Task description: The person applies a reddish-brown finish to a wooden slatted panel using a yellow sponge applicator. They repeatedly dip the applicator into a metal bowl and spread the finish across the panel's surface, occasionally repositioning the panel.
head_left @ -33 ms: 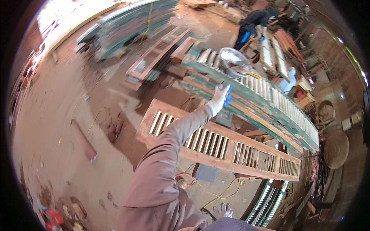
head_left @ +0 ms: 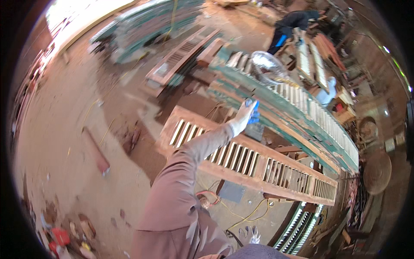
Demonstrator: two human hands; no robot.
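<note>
My left hand (head_left: 245, 117), in a pale glove with blue on the fingers, reaches out in front of the stacked green shutters (head_left: 302, 118). Its fingers are curled, and a small dark round thing shows at the fingertips, too small to name. Beneath that forearm lies a bare-wood louvred shutter (head_left: 235, 159), long and slatted. At the bottom edge my right hand (head_left: 250, 235), also gloved, is partly hidden by purple cloth. Its visible fingers are apart, beside a black cord (head_left: 233, 236). Whether my left hand touches the green stack, I cannot tell.
A clear plastic-wrapped bundle (head_left: 267, 67) rests on the stack. Another person (head_left: 289, 28) bends over pale shutters (head_left: 304, 58) at far right. More shutters (head_left: 183, 54) lie behind, left of the stack. Yellow cord (head_left: 252, 220) trails over the floor; a brown cylinder (head_left: 95, 153) lies left.
My left hand has drawn back slightly toward me, away from the green stack's edge. The whole view has shifted a little, so the shutters appear further right.
</note>
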